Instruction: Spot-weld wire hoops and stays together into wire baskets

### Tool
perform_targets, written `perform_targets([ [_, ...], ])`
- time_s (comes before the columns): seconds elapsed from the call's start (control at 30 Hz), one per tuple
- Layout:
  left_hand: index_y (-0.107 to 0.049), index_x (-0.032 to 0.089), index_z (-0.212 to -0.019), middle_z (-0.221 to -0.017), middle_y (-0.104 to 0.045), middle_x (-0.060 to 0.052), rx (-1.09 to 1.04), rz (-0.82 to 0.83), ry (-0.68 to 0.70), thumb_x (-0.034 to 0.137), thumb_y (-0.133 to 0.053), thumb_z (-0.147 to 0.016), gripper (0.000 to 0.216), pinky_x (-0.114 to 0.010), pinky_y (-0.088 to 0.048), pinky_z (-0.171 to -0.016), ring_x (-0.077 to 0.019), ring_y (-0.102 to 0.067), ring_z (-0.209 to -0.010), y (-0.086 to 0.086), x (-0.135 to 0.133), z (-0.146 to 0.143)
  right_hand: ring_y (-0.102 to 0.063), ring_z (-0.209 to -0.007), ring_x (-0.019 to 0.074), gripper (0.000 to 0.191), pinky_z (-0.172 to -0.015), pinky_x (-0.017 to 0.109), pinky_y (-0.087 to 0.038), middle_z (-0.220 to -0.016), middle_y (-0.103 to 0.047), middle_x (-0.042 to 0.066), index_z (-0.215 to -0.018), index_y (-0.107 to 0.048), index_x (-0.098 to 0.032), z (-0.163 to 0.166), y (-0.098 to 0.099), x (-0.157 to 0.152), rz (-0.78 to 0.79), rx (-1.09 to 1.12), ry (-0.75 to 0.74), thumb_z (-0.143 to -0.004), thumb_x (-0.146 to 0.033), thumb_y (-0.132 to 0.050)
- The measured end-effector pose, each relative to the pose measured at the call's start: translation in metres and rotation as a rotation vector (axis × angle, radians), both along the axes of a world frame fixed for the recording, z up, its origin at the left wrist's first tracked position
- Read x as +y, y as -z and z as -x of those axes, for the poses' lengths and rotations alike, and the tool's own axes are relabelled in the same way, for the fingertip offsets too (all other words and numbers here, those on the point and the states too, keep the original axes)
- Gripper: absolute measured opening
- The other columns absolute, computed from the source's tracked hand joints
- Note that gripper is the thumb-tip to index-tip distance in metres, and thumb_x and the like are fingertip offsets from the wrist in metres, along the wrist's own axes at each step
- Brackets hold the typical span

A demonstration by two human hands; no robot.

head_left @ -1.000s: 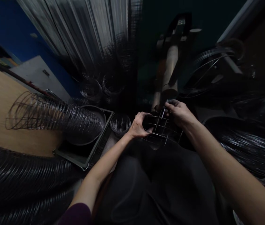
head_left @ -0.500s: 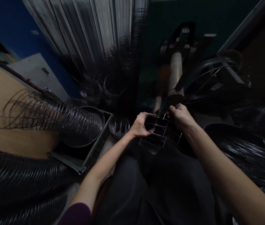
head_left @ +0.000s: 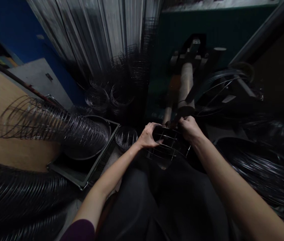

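Observation:
A small wire cage [head_left: 168,147], made of curved hoops crossed by straight rods, rests just above my lap. Its left side is gripped by my left hand [head_left: 149,135], fingers curled over the top hoop. On its upper right edge my right hand [head_left: 189,129] is closed, right below the tip of a long pale roller [head_left: 186,83] of a machine. Both forearms reach in from below, and my dark trousers fill the lower middle.
A long stack of wire rings [head_left: 49,122] lies over a round pan in a square tray [head_left: 81,160] on the left. More ring stacks [head_left: 18,194] lie lower left, with wire coils [head_left: 262,164] on the right. Small wire baskets [head_left: 125,137] stand behind, before corrugated sheet.
Both hands and the wire cage have drawn together and the cage has turned slightly; my right hand has closed down onto its upper edge. The view has tilted a little.

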State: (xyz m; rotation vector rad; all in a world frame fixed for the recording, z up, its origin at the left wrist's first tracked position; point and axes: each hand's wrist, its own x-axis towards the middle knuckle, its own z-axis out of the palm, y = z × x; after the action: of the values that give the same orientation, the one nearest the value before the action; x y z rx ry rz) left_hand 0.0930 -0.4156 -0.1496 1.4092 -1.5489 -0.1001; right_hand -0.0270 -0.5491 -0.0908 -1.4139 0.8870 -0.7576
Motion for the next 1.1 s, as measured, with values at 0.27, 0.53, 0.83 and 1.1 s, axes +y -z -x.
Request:
perform_targets([
  [0.27, -0.053, 0.017, -0.105, -0.104, -0.061, -0.01, 0.011, -0.035, 0.016, 0.031, -0.07, -0.061, 0.049, -0.041, -0.047, -0.087, -0.0244, -0.057, -0.097, -0.002, -0.009, -0.004, -0.049, -0.044, 0.0113, 0.03, -0.04, 0.022, -0.037, -0.049, -0.049, -0.004, -0.074, -0.049, -0.019, -0.003, 0.002, -0.005, -0.006, -0.021, 0.024, -0.06, -0.034, -0.07],
  [0.53, -0.053, 0.016, -0.107, -0.103, -0.061, -0.01, -0.027, -0.123, 0.021, 0.031, -0.069, -0.062, 0.05, -0.038, -0.05, -0.083, -0.0224, -0.058, -0.093, -0.01, -0.005, -0.011, -0.042, -0.041, 0.0077, 0.013, -0.04, 0.02, -0.035, -0.049, -0.047, -0.006, -0.073, -0.048, -0.019, -0.008, 0.005, 0.0, -0.107, -0.086, 0.072, -0.072, -0.017, -0.061],
  [0.83, -0.051, 0.016, -0.109, -0.107, -0.057, -0.009, -0.158, -0.192, -0.078, 0.028, -0.07, -0.065, 0.049, -0.046, -0.049, -0.09, -0.0278, -0.056, -0.103, -0.013, -0.016, -0.017, -0.061, -0.09, 0.0165, 0.022, -0.083, 0.029, -0.046, -0.098, -0.067, 0.006, -0.096, -0.063, -0.015, 0.074, 0.009, -0.032, 0.443, 0.317, 0.231, -0.087, -0.034, -0.055],
  [1.1, -0.046, 0.017, -0.107, -0.101, -0.056, -0.007, -0.047, -0.264, -0.017, 0.034, -0.065, -0.068, 0.047, -0.038, -0.054, -0.083, -0.0208, -0.061, -0.093, 0.043, 0.057, 0.031, -0.059, -0.096, 0.0271, 0.033, -0.081, 0.035, -0.044, -0.107, -0.063, 0.021, -0.112, -0.061, -0.006, 0.303, 0.087, -0.031, 0.401, 1.461, 0.18, -0.088, -0.024, -0.049],
])
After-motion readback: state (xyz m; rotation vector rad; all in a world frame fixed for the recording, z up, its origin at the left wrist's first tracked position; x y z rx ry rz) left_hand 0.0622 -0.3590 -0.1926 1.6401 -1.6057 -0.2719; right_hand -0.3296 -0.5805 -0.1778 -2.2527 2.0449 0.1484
